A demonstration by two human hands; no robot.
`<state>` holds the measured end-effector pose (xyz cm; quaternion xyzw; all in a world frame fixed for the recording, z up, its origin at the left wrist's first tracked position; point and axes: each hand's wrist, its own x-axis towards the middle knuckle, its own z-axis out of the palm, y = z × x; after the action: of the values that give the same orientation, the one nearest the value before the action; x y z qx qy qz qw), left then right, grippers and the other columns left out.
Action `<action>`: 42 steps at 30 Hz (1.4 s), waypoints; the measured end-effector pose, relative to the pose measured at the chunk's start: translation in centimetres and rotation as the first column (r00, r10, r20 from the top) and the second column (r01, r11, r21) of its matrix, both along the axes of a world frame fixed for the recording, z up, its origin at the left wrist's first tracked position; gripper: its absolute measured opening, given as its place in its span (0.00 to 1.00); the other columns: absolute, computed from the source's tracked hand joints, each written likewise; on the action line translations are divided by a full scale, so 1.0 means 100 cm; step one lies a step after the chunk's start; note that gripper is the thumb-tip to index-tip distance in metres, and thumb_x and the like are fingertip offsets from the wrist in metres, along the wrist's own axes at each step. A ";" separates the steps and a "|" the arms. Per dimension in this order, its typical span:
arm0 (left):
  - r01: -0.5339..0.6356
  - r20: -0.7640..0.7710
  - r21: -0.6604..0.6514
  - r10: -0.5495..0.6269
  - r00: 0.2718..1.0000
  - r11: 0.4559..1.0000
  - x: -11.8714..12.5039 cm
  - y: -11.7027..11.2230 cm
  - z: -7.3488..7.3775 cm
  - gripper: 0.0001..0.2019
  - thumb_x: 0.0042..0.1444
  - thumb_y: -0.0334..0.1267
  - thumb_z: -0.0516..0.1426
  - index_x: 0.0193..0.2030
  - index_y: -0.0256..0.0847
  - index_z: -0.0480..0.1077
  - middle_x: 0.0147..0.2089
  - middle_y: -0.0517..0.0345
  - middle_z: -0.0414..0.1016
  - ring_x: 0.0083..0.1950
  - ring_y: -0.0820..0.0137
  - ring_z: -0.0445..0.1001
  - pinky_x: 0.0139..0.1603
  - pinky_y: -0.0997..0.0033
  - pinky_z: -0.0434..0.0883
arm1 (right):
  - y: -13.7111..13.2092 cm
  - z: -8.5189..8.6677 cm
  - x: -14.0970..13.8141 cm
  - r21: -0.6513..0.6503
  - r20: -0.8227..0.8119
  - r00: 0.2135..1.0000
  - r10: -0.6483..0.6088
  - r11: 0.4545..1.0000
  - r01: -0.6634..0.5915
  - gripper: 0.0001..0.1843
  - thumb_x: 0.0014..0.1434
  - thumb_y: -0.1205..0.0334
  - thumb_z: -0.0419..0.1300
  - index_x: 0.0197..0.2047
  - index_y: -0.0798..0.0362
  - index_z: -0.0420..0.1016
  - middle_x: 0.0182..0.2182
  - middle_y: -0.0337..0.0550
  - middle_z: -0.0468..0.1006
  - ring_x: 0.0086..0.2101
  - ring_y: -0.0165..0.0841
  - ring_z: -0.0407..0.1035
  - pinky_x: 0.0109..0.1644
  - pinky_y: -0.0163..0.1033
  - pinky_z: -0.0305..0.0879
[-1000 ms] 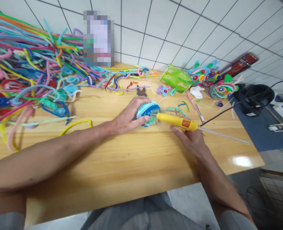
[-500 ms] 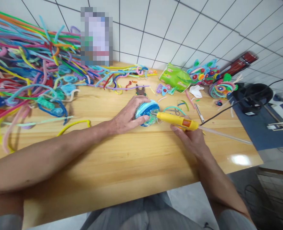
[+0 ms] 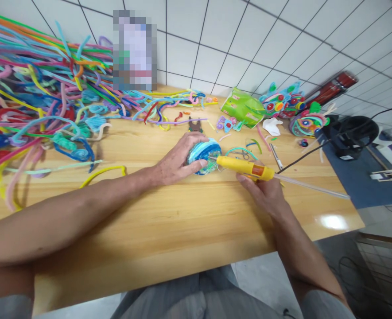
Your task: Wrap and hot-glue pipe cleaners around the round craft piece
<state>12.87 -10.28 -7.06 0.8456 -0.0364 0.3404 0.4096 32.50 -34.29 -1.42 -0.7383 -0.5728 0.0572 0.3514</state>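
My left hand is closed round the left side of a round blue-and-green craft piece, which looks wrapped in pipe cleaners and rests on the wooden table. In my right hand is a yellow hot glue gun, gripped by its handle. Its metal nozzle points left at the face of the craft piece; whether it touches cannot be told. A clear glue stick sticks out of the gun's back end. Just behind the craft piece lie pliers.
Colourful pipe cleaners are heaped at the left. Along the back stand a green tissue pack and finished-looking pipe-cleaner faces. Scissors and a silver pen-like tool lie beyond the gun. A black cord runs off to the right.
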 end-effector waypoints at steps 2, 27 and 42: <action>-0.006 -0.016 0.005 0.006 1.000 1.000 -0.001 0.000 0.001 0.26 0.74 0.54 0.58 0.72 0.45 0.63 0.70 0.40 0.70 0.75 0.52 0.68 0.77 0.44 0.68 | 0.000 0.000 0.003 0.013 0.008 1.000 -0.017 1.000 0.017 0.15 0.69 0.44 0.67 0.41 0.46 0.77 0.33 0.42 0.80 0.34 0.41 0.75 0.41 0.48 0.75; 0.012 -0.067 -0.098 -0.018 0.998 0.995 -0.001 -0.001 0.001 0.29 0.71 0.55 0.62 0.71 0.46 0.63 0.71 0.41 0.68 0.76 0.51 0.67 0.79 0.43 0.66 | 0.000 0.006 0.000 -0.019 0.021 1.000 0.018 1.000 -0.018 0.17 0.70 0.42 0.63 0.39 0.46 0.76 0.30 0.40 0.79 0.31 0.39 0.74 0.36 0.44 0.71; 0.015 -0.071 -0.120 -0.024 0.997 0.993 0.000 0.000 0.001 0.28 0.70 0.55 0.62 0.70 0.46 0.63 0.71 0.42 0.68 0.77 0.51 0.67 0.79 0.44 0.66 | 0.000 0.004 -0.001 0.006 0.087 0.995 0.056 0.998 -0.057 0.15 0.72 0.46 0.63 0.38 0.46 0.77 0.32 0.41 0.80 0.33 0.40 0.75 0.38 0.44 0.72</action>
<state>12.91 -10.32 -6.97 0.8309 -0.0096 0.3073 0.4638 32.35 -34.27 -0.97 -0.7222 -0.6084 0.0324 0.3275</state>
